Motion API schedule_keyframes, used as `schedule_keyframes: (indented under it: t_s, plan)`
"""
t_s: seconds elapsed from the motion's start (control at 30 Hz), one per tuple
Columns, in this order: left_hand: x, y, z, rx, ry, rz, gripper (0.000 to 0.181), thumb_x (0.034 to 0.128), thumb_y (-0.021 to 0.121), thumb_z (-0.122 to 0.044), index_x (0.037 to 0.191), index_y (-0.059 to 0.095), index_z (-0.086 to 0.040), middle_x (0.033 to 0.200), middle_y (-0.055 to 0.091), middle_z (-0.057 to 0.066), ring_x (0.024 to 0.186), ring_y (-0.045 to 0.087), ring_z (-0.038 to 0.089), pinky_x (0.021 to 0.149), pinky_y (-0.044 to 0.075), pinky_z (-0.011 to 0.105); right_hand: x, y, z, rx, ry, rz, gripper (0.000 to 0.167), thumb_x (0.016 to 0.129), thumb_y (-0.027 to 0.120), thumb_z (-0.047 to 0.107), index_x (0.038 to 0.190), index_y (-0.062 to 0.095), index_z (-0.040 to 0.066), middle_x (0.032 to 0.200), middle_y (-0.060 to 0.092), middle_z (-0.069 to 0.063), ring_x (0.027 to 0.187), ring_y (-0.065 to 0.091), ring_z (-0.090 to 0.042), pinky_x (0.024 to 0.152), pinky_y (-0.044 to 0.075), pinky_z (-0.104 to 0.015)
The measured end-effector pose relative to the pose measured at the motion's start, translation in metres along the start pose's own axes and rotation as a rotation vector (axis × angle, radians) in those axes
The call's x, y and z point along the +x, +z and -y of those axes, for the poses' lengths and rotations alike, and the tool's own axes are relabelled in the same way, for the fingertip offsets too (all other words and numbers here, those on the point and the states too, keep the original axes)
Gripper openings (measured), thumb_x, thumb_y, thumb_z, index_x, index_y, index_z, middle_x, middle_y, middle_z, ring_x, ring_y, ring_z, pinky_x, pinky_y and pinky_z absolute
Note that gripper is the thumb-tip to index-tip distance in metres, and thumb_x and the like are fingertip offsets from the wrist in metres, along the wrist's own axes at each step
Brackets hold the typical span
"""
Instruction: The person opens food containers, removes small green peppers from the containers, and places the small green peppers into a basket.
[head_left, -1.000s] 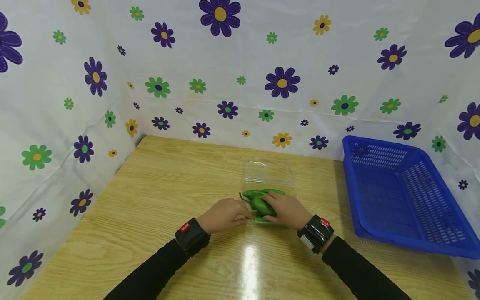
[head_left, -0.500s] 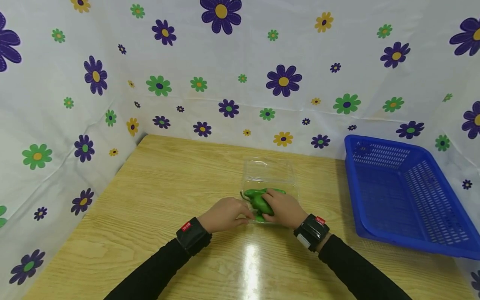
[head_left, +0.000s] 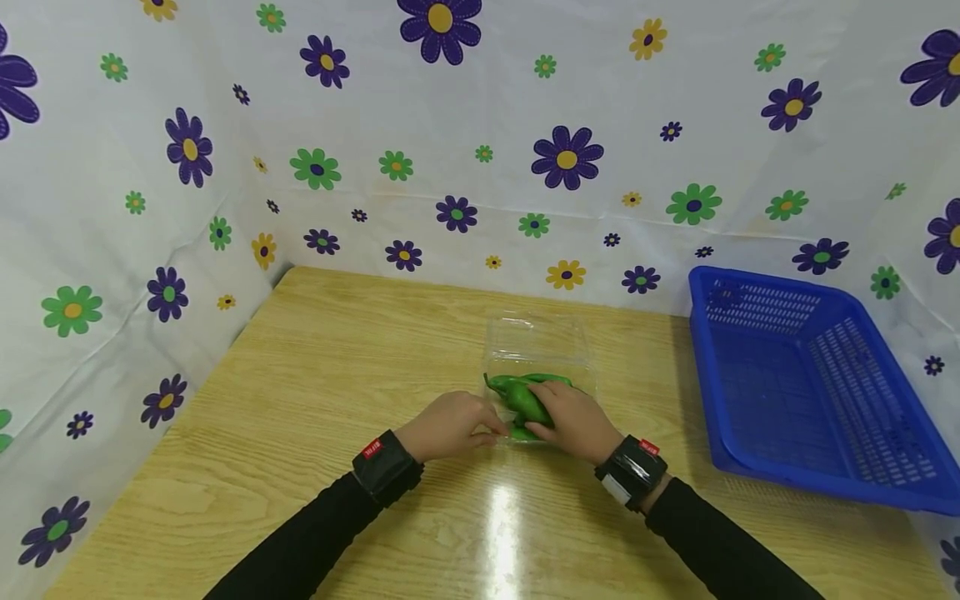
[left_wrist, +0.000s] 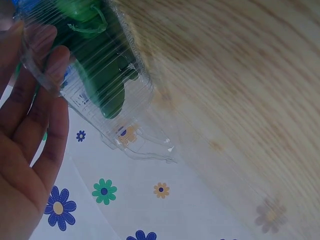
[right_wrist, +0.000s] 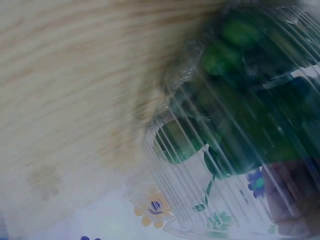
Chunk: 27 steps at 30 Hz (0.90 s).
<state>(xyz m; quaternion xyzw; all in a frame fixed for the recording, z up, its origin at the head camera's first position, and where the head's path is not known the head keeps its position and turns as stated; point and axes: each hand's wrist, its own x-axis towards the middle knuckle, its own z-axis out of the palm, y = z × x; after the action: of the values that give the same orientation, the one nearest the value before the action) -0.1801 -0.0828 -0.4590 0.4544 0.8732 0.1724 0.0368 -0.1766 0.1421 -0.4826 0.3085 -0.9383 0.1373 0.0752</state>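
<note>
A clear plastic clamshell box (head_left: 538, 337) lies with its lid folded back near the middle of the table. Several green peppers fill its near half. My left hand (head_left: 453, 427) holds the box's front left rim; in the left wrist view, its fingers (left_wrist: 56, 67) lie along the ridged wall. My right hand (head_left: 576, 418) reaches into the box from the right and grips a large green pepper (head_left: 527, 403), with its thumb on the near side. Through the box wall, the right wrist view shows other peppers (right_wrist: 177, 140) and part of the right hand (right_wrist: 287, 200).
A blue plastic basket (head_left: 810, 417) with slotted walls stands at the right side of the wooden table (head_left: 352, 358). A white cloth (head_left: 495, 117) printed with flowers hangs behind and at both sides.
The right hand and the pepper in it shift slightly inside the box, and a pepper's stem at the left tips upward. The left hand stays at the rim.
</note>
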Motion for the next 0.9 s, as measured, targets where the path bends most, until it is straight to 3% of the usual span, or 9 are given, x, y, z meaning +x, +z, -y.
schedule_keyframes:
  t_s: [0.37, 0.9]
  plan:
    - [0.002, 0.003, 0.005, -0.042, -0.026, 0.026, 0.017, 0.0833, 0.071, -0.019, 0.1, 0.075, -0.015, 0.096, 0.073, -0.003, 0.088, 0.067, 0.01, 0.074, 0.053, 0.02, -0.005, -0.005, 0.003, 0.058, 0.013, -0.007, 0.055, 0.087, 0.068, 0.029, 0.131, 0.05, 0.002, 0.121, 0.061, -0.014, 0.105, 0.062, -0.026, 0.084, 0.052, -0.041]
    - [0.002, 0.006, 0.006, -0.054, -0.03, 0.026, 0.016, 0.0847, 0.07, -0.02, 0.099, 0.076, -0.014, 0.096, 0.073, -0.003, 0.089, 0.067, 0.01, 0.077, 0.053, 0.021, -0.006, -0.022, 0.009, -0.002, -0.054, -0.032, 0.055, 0.079, 0.076, 0.022, 0.127, 0.055, 0.004, 0.113, 0.067, -0.013, 0.096, 0.067, -0.024, 0.077, 0.056, -0.038]
